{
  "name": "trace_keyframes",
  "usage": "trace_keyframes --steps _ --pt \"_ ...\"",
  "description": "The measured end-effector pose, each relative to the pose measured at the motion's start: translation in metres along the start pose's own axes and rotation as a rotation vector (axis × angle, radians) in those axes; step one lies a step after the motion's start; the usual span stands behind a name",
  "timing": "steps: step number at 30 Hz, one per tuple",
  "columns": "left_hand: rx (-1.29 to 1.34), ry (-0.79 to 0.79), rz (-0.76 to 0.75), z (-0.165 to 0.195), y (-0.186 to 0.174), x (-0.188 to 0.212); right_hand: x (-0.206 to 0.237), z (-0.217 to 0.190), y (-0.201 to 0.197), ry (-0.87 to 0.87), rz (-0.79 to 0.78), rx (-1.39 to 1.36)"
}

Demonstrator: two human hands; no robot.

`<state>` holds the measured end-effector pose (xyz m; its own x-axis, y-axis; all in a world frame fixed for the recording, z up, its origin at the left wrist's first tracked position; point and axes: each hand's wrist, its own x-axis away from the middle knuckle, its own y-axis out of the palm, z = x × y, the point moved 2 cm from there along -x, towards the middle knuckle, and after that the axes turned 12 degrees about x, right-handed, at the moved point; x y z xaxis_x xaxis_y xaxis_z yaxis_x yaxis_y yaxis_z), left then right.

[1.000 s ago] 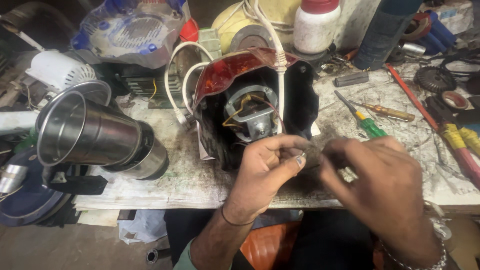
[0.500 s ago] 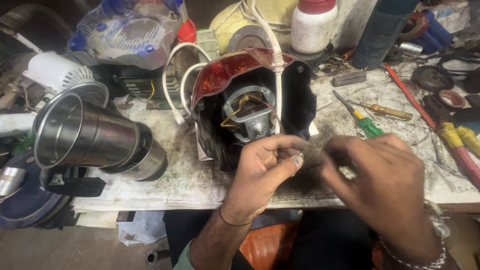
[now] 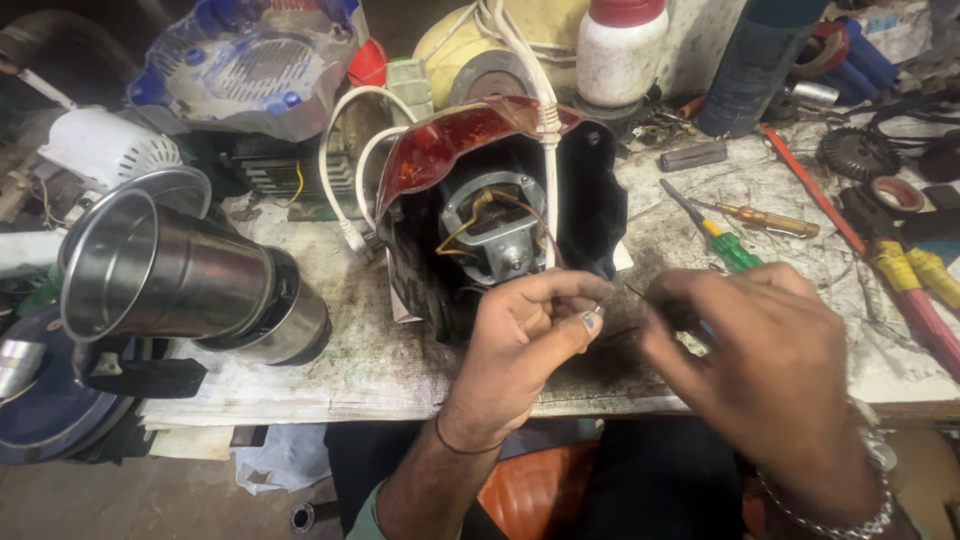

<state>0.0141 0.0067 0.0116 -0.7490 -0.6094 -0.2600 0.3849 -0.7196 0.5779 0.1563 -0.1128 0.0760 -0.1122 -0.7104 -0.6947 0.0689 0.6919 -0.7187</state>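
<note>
Right at the front edge of the worktop (image 3: 300,380), a thin dark wire (image 3: 640,295) runs between the two hands, just in front of the opened appliance base w/ red-tinted housing (image 3: 470,150). Left hand (image 3: 525,330) comes up from below, wrist bent, palm turned toward the motor; thumb and forefinger are pinched shut on the wire's near end, other fingers (image 3: 590,322) curled in. Right hand (image 3: 760,370) sits opposite, back of hand up, knuckles toward the camera, bracelet at the wrist; its fingers close around something slim at the wire's other end, but the exact grip is hidden behind the hand, can't tell more. Hands are near each other, not touching.

Behind them the motor (image 3: 495,235) shows inside the black shell, w/ yellow and red leads and a white cord (image 3: 545,120) draped over the top. Left of it lies a steel jar (image 3: 170,280) on its side, mouth toward the left. To the right: green-handled screwdriver (image 3: 725,245), amber-handled one (image 3: 765,220), white bottle w/ red cap (image 3: 620,50) at the back.
</note>
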Motion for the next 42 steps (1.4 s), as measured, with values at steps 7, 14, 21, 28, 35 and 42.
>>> trace_keyframes --steps 7,14,21,28,35,42 --pt "0.017 -0.027 -0.008 -0.0002 0.0014 0.0007 0.0004 0.0019 0.0019 0.035 -0.125 -0.059" --pt "-0.04 -0.016 0.01 -0.0013 0.0023 -0.0004 0.0012 0.0011 0.0031 0.016 -0.103 -0.102" --pt "-0.09 -0.005 0.01 -0.0003 0.0024 -0.0006 0.0006 -0.0003 0.0058 -0.023 -0.106 -0.174" --pt "-0.105 0.005 0.021 -0.0011 0.001 -0.0011 0.0009 0.0 0.0031 0.01 -0.099 -0.185" --pt "-0.04 0.012 0.023 -0.0023 -0.0001 -0.0018 0.0014 -0.0016 0.0015 0.004 -0.05 -0.193" --pt "-0.064 -0.003 0.009 -0.0001 0.0009 -0.0014 0.0018 -0.0048 0.0056 0.02 0.011 -0.102"
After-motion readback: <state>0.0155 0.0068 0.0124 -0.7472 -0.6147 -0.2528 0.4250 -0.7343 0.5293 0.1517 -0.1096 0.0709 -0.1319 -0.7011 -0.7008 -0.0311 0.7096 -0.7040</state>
